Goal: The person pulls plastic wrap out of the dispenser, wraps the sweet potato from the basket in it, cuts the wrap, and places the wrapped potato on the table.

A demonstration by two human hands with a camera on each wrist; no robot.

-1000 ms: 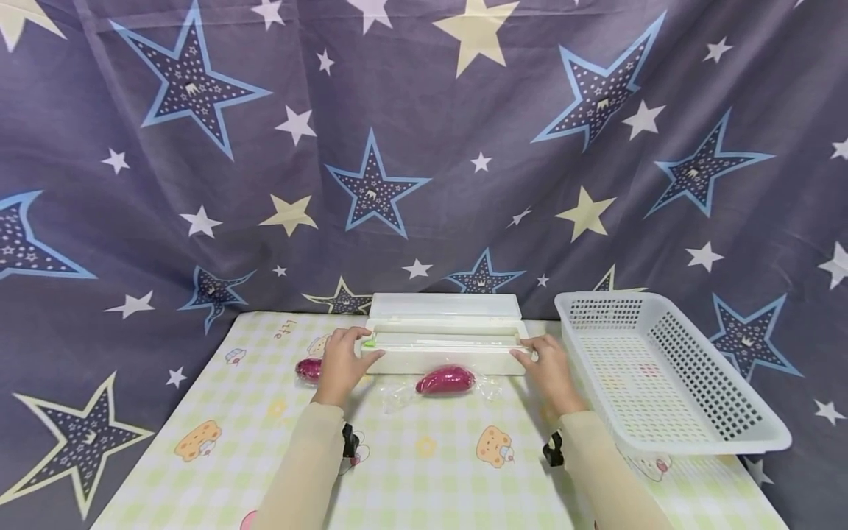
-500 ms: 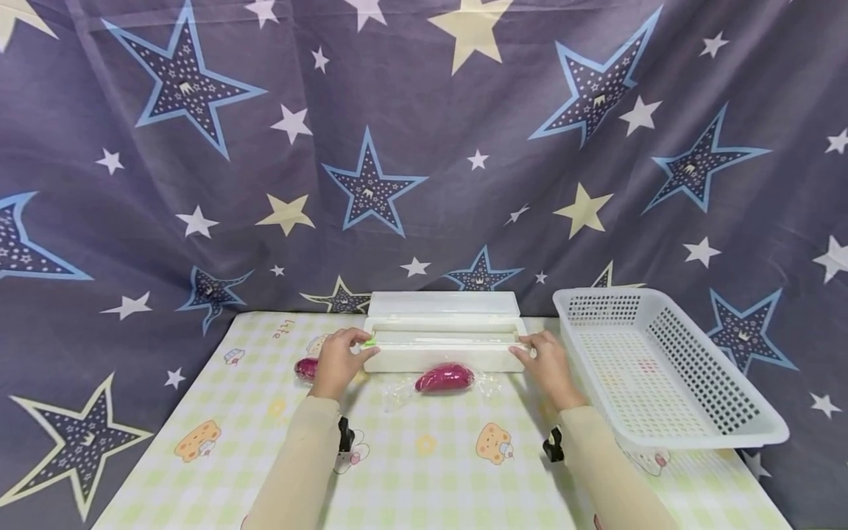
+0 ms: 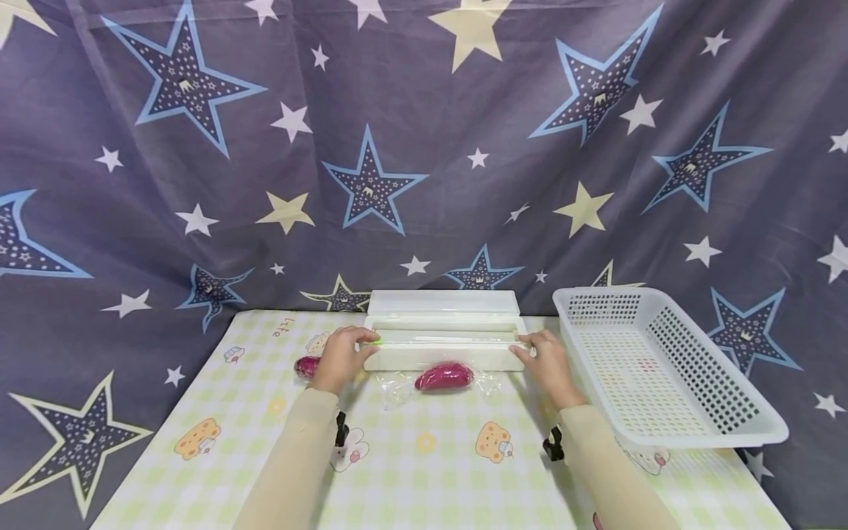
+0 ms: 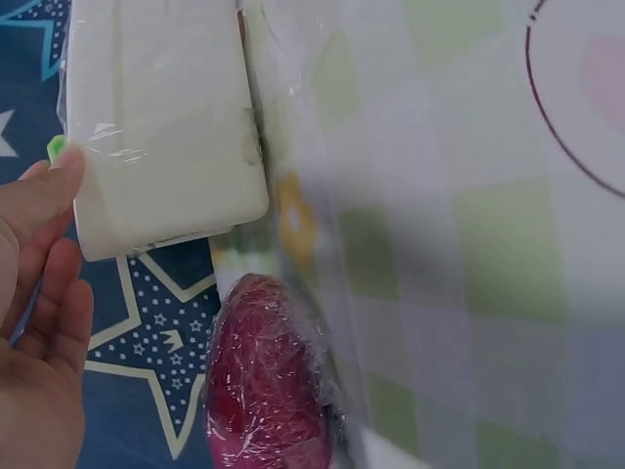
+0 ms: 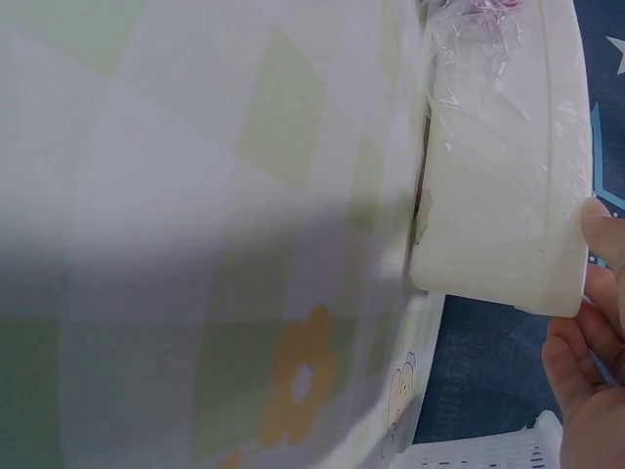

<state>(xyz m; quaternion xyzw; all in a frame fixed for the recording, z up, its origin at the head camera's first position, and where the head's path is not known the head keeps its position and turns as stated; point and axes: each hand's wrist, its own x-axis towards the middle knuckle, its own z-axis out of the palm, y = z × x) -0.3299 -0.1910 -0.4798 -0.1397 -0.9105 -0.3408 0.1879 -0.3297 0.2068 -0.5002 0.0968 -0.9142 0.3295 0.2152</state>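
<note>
A white cling film dispenser (image 3: 440, 358) stands at the back of the table with its lid raised and a roll inside. At its left end my left hand (image 3: 341, 358) pinches the small green slide cutter (image 4: 56, 148) on the front edge, thumb in front. My right hand (image 3: 548, 366) grips the right end, thumb on the front wall and fingers behind. Before the dispenser lies a purple-red, curved sweet potato (image 3: 444, 376) with clear film spread around it. A second wrapped sweet potato (image 4: 269, 381) lies by my left hand, partly hidden by it in the head view.
A white perforated plastic basket (image 3: 689, 446) stands at the right side of the table. The checked tablecloth (image 3: 424, 482) stretches out in front. Behind the table's back edge hangs a dark curtain (image 3: 424, 96) with stars.
The green slide cutter has shifted slightly right along the dispenser's front edge, with my left fingers on it. My right hand keeps its grip. The head view has shifted a little.
</note>
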